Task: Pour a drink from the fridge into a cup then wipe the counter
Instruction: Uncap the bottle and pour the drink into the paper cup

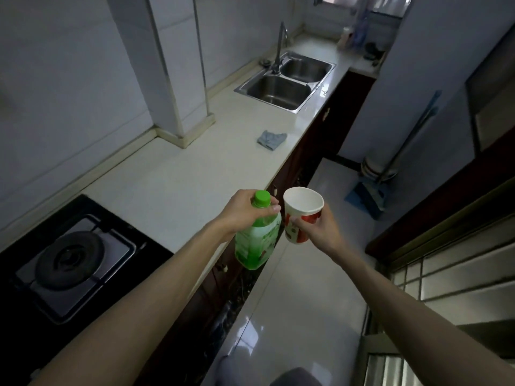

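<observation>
My left hand (pixel 245 211) grips a green drink bottle (pixel 257 240) by its neck, just under the green cap (pixel 262 197), which is on. The bottle hangs upright over the front edge of the white counter (pixel 172 188). My right hand (pixel 317 227) holds a white and red paper cup (pixel 302 215) by its side, right next to the bottle and over the floor. The cup is upright, its mouth open, and looks empty. A crumpled blue-grey cloth (pixel 271 139) lies on the counter farther along, towards the sink.
A black gas hob (pixel 69 260) is set into the counter at the near left. A steel double sink (pixel 287 79) with a tap lies at the far end. Dark cabinets run under the counter. A broom and dustpan (pixel 370 196) lean against the right wall.
</observation>
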### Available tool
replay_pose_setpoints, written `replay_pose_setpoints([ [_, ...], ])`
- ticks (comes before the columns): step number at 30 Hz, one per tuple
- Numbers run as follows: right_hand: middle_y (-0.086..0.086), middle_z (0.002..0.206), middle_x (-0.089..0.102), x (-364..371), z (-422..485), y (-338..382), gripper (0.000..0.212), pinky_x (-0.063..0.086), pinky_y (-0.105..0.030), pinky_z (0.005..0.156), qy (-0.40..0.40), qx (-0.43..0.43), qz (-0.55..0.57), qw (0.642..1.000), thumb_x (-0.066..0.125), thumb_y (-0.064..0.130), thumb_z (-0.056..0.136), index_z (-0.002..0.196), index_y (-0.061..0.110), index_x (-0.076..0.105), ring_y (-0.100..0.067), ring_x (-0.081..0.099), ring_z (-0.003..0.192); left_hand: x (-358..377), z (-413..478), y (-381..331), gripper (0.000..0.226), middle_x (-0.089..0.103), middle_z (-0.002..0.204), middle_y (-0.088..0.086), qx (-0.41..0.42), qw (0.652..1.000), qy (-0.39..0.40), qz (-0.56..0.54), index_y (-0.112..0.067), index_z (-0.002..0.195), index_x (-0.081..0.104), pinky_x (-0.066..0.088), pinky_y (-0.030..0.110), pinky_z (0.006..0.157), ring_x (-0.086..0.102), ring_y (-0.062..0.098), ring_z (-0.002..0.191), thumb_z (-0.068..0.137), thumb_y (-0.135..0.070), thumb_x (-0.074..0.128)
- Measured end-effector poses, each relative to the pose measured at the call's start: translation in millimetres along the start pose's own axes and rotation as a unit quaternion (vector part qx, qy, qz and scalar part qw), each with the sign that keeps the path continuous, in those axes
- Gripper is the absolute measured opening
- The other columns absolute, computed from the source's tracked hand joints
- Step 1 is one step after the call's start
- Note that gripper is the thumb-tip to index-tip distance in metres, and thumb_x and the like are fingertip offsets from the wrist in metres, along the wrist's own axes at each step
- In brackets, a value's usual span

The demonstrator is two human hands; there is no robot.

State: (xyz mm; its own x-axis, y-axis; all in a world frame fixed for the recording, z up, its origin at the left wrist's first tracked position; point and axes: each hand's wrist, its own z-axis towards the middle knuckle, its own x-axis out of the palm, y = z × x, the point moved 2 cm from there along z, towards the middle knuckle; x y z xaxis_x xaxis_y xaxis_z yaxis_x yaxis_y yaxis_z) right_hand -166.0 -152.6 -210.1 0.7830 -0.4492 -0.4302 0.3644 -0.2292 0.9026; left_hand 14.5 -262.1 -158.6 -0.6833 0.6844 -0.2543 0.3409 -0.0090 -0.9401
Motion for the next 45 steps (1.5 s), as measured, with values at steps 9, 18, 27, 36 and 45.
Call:
replay_pose_setpoints([
  [9,0.006,0.125,0.057,-43.0,89.5,-45.5,0.073,0.051,-0.046,0.096,0.032,0.001,-0.003,0.999,0.077,0.053,0.066,0.129,0.033,0.045,-0.014,0.057,0.115,31.2,72.8,-18.9,0.027,0.073,0.1,-0.005,-0.036,0.999,-0.028,0.001,-0.018,0.104,0.074,0.051,0.022,0.083,0.066,0.006,0.096,0.081,-0.032,0.078],
  [18,0.001,0.125,0.054,-69.8,186.7,-33.1,0.073,0.049,-0.033,0.091,0.139,-0.072,-0.008,0.988,0.082,0.041,0.069,0.13,0.019,0.047,-0.016,0.056,0.114,40.2,99.4,-46.4,0.024,0.073,0.104,-0.005,-0.053,0.976,-0.204,-0.048,-0.019,0.102,0.075,0.052,0.024,0.084,0.064,0.003,0.095,0.081,-0.03,0.078],
  [27,-0.002,0.123,0.058,-11.1,238.6,-23.1,0.077,0.052,-0.039,0.093,0.236,-0.077,0.015,0.969,0.084,0.042,0.063,0.126,0.019,0.047,-0.019,0.059,0.112,13.8,103.7,-39.9,0.021,0.073,0.104,-0.009,-0.08,0.927,-0.358,-0.08,-0.021,0.1,0.075,0.053,0.027,0.087,0.067,0.005,0.097,0.081,-0.03,0.077],
  [36,-0.001,0.124,0.058,41.2,305.7,-8.1,0.067,0.049,-0.027,0.088,0.256,-0.08,0.013,0.963,0.082,0.028,0.073,0.129,0.018,0.048,-0.015,0.058,0.11,-23.9,150.4,-10.8,0.019,0.072,0.102,-0.012,-0.086,0.864,-0.486,-0.098,-0.024,0.1,0.074,0.05,0.022,0.083,0.064,-0.001,0.096,0.082,-0.032,0.076],
  [45,0.019,0.104,0.054,91.3,368.5,9.0,0.057,0.044,-0.002,0.07,0.308,-0.122,-0.032,0.943,0.082,0.012,0.074,0.12,0.019,0.05,0.022,0.052,0.092,-73.3,180.1,2.2,0.019,0.07,0.106,-0.019,-0.087,0.855,-0.498,-0.113,-0.024,0.1,0.072,0.051,0.022,0.09,0.062,-0.008,0.1,0.083,-0.029,0.075],
])
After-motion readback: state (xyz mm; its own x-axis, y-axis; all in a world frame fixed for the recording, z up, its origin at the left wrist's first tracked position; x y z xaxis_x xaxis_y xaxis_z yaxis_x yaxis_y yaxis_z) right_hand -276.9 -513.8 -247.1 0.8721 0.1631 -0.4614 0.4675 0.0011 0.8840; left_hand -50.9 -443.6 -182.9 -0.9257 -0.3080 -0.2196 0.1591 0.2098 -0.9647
